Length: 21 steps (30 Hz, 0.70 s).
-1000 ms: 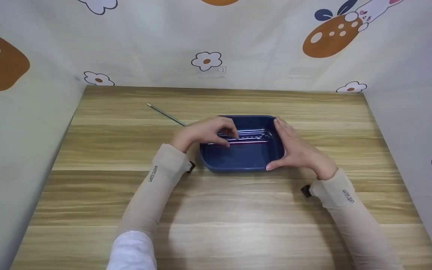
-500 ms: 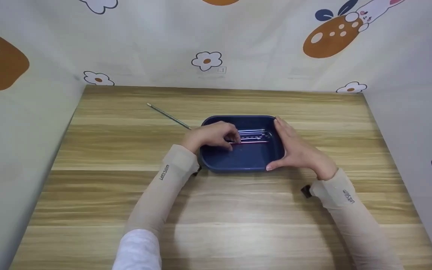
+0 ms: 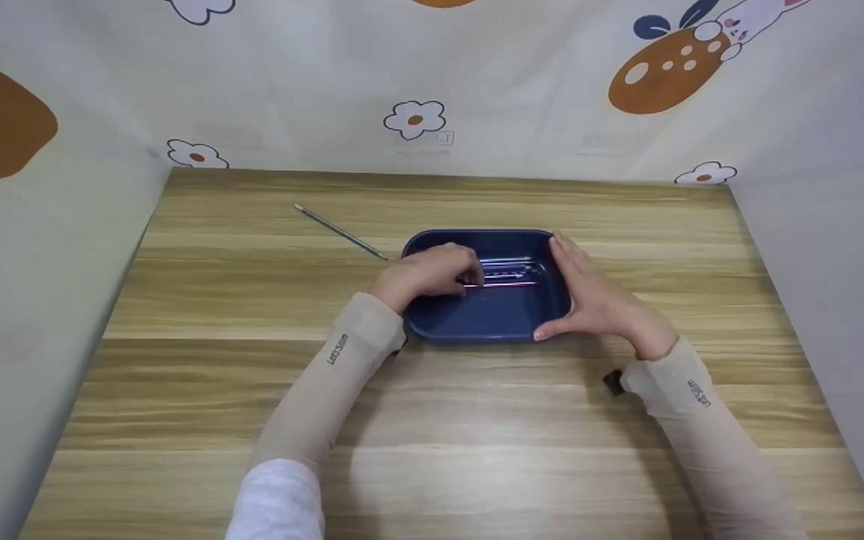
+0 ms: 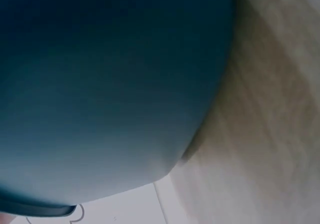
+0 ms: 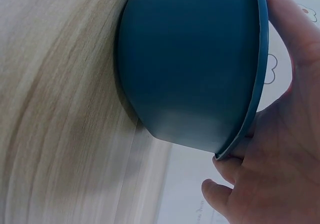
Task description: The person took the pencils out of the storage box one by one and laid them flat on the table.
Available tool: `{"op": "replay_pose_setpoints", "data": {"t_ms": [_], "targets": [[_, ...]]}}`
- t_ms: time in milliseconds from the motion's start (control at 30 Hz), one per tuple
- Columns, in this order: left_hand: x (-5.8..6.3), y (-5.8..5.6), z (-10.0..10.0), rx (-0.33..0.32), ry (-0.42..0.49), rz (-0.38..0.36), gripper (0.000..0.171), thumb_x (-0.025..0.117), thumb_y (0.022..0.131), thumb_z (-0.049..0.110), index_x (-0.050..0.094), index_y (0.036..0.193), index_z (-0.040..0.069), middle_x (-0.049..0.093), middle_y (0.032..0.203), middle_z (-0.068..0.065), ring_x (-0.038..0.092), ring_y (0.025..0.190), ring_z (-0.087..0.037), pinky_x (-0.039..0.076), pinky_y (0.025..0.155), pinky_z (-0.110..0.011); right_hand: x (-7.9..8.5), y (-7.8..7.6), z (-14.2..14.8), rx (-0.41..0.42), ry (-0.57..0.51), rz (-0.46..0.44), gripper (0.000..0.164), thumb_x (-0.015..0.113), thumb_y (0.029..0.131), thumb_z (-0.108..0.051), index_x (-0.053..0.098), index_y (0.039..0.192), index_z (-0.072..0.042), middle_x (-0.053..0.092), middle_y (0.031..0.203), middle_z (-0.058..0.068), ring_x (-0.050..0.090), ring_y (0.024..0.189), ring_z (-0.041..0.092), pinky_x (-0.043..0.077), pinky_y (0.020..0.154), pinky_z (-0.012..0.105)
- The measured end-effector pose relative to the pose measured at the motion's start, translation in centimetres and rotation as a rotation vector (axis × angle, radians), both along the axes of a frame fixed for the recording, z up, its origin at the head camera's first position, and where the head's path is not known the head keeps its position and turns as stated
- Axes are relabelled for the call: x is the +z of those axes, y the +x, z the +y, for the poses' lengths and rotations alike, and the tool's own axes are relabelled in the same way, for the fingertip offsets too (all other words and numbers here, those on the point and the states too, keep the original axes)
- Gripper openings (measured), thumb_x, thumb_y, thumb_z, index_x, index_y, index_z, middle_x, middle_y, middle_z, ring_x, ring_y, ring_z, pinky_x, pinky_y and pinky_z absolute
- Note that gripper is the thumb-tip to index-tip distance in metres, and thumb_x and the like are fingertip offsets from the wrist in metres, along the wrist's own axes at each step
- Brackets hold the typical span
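Left hand curled at pencils, grasp hidden, cannot tell; right hand spread, touching container.

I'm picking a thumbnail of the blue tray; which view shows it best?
Head: it shows the tray from above, inside and most of its rim, the left hand covering part. Left wrist: cropped outer wall, a little rim; right wrist: the same, with more rim.
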<state>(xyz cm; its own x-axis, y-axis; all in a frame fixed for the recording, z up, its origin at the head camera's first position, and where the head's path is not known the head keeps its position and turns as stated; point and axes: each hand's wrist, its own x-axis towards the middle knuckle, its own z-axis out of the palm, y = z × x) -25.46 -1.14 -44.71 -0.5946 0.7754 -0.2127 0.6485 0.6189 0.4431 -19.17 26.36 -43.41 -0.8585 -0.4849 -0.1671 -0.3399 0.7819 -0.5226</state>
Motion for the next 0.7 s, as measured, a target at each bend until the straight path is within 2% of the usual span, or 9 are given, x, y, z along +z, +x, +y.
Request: {"op": "replay_pose_setpoints", "data": {"t_ms": [333, 700], "targets": [[-0.9, 0.5, 0.5, -0.010, 0.033, 0.093, 0.021, 0.063, 0.089, -0.002, 0.071, 0.105, 0.009, 0.067, 0.102, -0.007, 0.063, 0.093, -0.019, 0.054, 0.084, -0.031, 0.1, 0.0, 0.0, 0.006, 0.015, 0.005, 0.141, 0.089, 0.062, -0.055, 0.002, 0.158, 0.001, -0.001, 0.168, 0.020, 0.000, 0.155, 0.037, 0.010, 0.125, 0.055], [-1.1, 0.7, 0.7, -0.023, 0.038, 0.077, 0.022, 0.059, 0.090, -0.001, 0.073, 0.103, 0.010, 0.072, 0.101, -0.005, 0.066, 0.089, -0.016, 0.056, 0.080, -0.029, 0.1, 0.0, -0.1, 0.004, 0.011, 0.015, 0.140, 0.090, 0.062, -0.053, 0.004, 0.158, 0.002, 0.000, 0.167, 0.022, 0.001, 0.155, 0.038, 0.010, 0.125, 0.055]]}}
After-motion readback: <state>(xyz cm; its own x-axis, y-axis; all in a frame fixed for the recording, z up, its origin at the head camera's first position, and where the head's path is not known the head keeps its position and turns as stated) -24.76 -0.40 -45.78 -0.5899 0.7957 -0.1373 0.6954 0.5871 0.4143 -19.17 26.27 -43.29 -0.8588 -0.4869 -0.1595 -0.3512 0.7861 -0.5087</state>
